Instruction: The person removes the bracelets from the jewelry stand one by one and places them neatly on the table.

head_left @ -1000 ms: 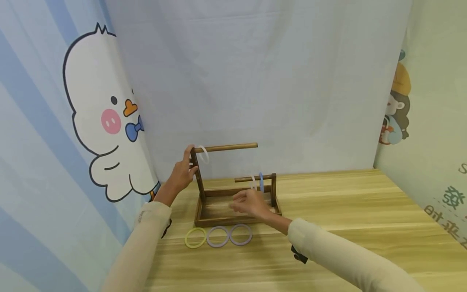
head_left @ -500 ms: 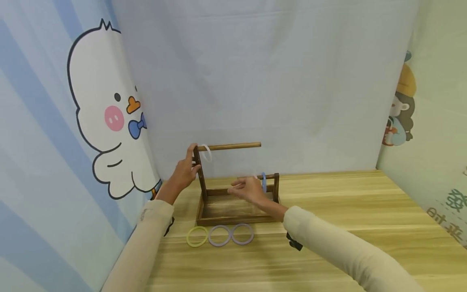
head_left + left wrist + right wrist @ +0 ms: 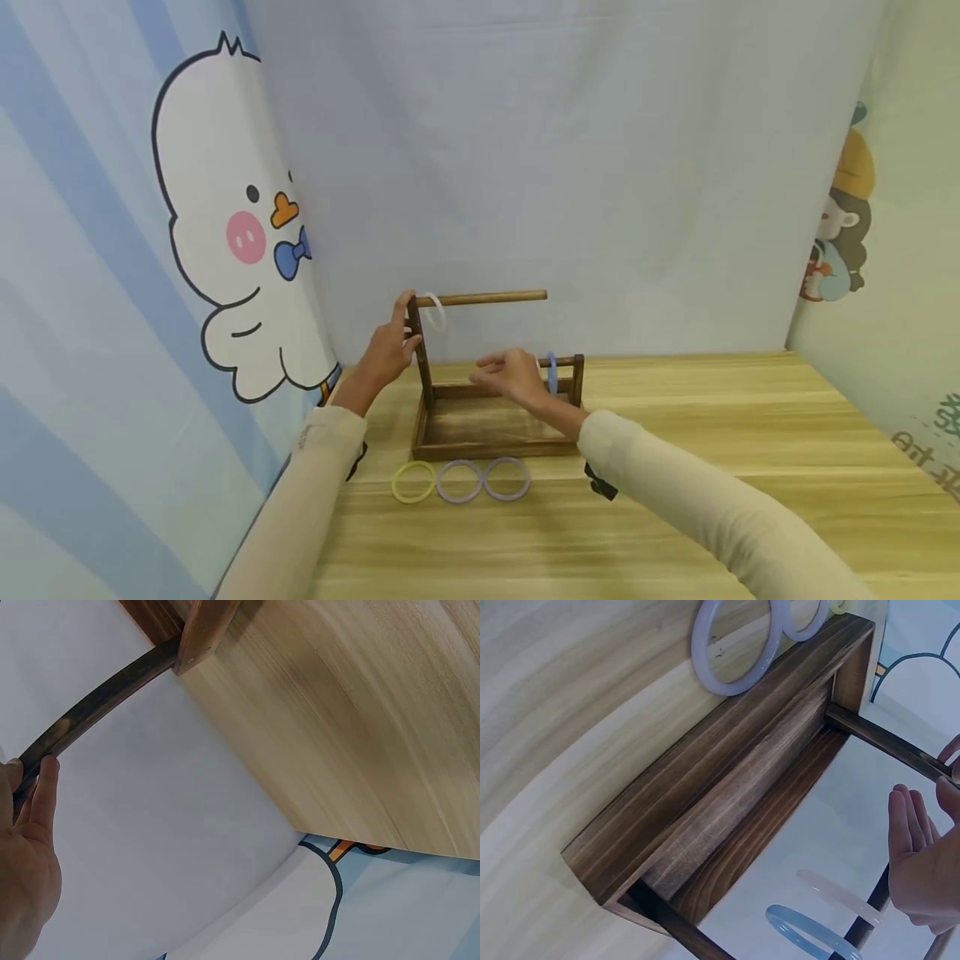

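Note:
A dark wooden bangle stand has a tall left post (image 3: 424, 367), which my left hand (image 3: 387, 352) grips near its top with fingers and thumb. On the post's long upper rod (image 3: 495, 297) hangs a white bangle (image 3: 437, 315). The short lower bar (image 3: 567, 362) carries a blue bangle (image 3: 552, 375) and a pale pink bangle (image 3: 836, 891), mostly hidden by the hand in the head view. My right hand (image 3: 512, 375) is by that bar's free end, fingers extended and nothing seen between them. The left wrist view shows thumb and fingers on the post (image 3: 105, 694).
In front of the stand's tray (image 3: 487, 451) a yellow bangle (image 3: 413, 501) and two lilac bangles (image 3: 460, 501) lie in a row on the wooden table (image 3: 712, 467). A grey curtain (image 3: 600, 167) hangs behind, with printed cloths on both sides.
My right hand has risen from over the tray to the height of the short bar, covering its free end. My left hand stays on the post. The head view has shifted slightly.

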The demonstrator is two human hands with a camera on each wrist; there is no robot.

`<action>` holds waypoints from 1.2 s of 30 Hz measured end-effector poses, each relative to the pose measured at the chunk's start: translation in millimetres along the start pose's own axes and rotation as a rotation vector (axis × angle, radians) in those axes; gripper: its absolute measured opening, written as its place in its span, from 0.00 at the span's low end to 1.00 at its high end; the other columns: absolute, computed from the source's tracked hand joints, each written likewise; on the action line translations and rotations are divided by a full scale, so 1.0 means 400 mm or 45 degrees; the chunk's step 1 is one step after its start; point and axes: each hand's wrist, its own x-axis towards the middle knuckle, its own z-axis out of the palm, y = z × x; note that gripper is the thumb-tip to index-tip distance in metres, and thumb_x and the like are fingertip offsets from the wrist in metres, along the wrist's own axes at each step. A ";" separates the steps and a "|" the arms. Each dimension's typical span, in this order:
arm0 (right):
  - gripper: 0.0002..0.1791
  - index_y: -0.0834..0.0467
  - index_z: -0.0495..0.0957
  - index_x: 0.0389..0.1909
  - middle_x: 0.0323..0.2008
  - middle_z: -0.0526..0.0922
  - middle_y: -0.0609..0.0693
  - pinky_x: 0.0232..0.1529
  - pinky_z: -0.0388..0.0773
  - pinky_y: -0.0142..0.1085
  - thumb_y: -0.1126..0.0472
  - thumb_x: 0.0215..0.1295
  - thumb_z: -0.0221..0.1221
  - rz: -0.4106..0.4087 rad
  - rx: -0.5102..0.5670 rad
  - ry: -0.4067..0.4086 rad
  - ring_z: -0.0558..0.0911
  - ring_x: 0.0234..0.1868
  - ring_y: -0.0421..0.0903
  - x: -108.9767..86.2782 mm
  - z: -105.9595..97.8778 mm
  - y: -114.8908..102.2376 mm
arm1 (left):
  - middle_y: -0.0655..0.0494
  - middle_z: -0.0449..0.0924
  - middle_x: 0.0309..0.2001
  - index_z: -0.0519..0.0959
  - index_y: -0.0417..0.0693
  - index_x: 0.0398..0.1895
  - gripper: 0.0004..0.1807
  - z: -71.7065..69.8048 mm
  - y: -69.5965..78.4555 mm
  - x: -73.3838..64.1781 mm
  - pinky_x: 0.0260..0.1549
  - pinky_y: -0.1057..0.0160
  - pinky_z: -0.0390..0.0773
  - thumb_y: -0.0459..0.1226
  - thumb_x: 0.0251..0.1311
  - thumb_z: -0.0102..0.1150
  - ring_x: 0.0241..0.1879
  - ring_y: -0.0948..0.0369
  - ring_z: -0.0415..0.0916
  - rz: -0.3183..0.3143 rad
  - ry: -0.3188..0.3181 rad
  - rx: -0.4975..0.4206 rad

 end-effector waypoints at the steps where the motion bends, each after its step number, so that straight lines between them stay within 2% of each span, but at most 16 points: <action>1: 0.14 0.68 0.87 0.48 0.40 0.90 0.61 0.37 0.89 0.45 0.64 0.66 0.71 -0.015 -0.012 0.006 0.91 0.38 0.57 0.005 0.002 -0.002 | 0.29 0.83 0.46 0.44 0.50 0.81 0.43 -0.001 -0.001 0.000 0.39 0.43 0.86 0.29 0.74 0.58 0.41 0.38 0.85 -0.007 -0.003 0.003; 5: 0.13 0.68 0.87 0.48 0.41 0.90 0.61 0.35 0.89 0.41 0.64 0.66 0.71 -0.048 -0.045 0.028 0.91 0.37 0.54 0.022 0.009 -0.011 | 0.31 0.84 0.44 0.43 0.52 0.82 0.43 -0.004 -0.001 -0.003 0.37 0.44 0.86 0.29 0.74 0.58 0.40 0.39 0.85 -0.031 -0.021 -0.002; 9: 0.15 0.69 0.86 0.49 0.42 0.90 0.62 0.38 0.89 0.39 0.64 0.66 0.70 -0.065 -0.016 0.028 0.91 0.40 0.54 0.033 0.013 -0.025 | 0.30 0.84 0.44 0.43 0.52 0.81 0.43 -0.004 0.001 -0.007 0.37 0.44 0.86 0.29 0.74 0.58 0.38 0.39 0.85 -0.037 -0.022 -0.004; 17: 0.15 0.71 0.86 0.49 0.41 0.90 0.62 0.41 0.89 0.41 0.64 0.66 0.71 -0.103 -0.038 0.079 0.91 0.42 0.54 0.064 0.018 -0.033 | 0.29 0.82 0.53 0.43 0.50 0.81 0.43 0.005 0.004 -0.001 0.46 0.43 0.85 0.28 0.74 0.58 0.49 0.37 0.84 -0.035 -0.036 -0.024; 23: 0.18 0.68 0.86 0.51 0.44 0.90 0.61 0.44 0.88 0.44 0.60 0.66 0.71 -0.107 -0.084 0.103 0.90 0.45 0.54 0.101 0.029 -0.046 | 0.29 0.82 0.53 0.44 0.49 0.81 0.43 0.001 0.006 -0.001 0.46 0.42 0.85 0.28 0.73 0.59 0.48 0.37 0.84 -0.022 -0.019 -0.020; 29: 0.22 0.67 0.84 0.56 0.50 0.88 0.61 0.51 0.87 0.44 0.58 0.66 0.72 -0.106 -0.052 0.093 0.89 0.51 0.53 0.132 0.040 -0.069 | 0.28 0.82 0.52 0.44 0.49 0.81 0.43 -0.007 0.000 -0.002 0.46 0.43 0.85 0.27 0.73 0.59 0.48 0.37 0.84 0.000 -0.001 -0.016; 36: 0.25 0.68 0.83 0.57 0.52 0.87 0.63 0.51 0.86 0.44 0.57 0.66 0.72 -0.117 -0.045 0.087 0.88 0.52 0.55 0.154 0.051 -0.096 | 0.28 0.82 0.51 0.45 0.49 0.81 0.43 -0.008 -0.004 -0.001 0.45 0.45 0.86 0.27 0.73 0.59 0.48 0.37 0.85 0.003 0.006 -0.016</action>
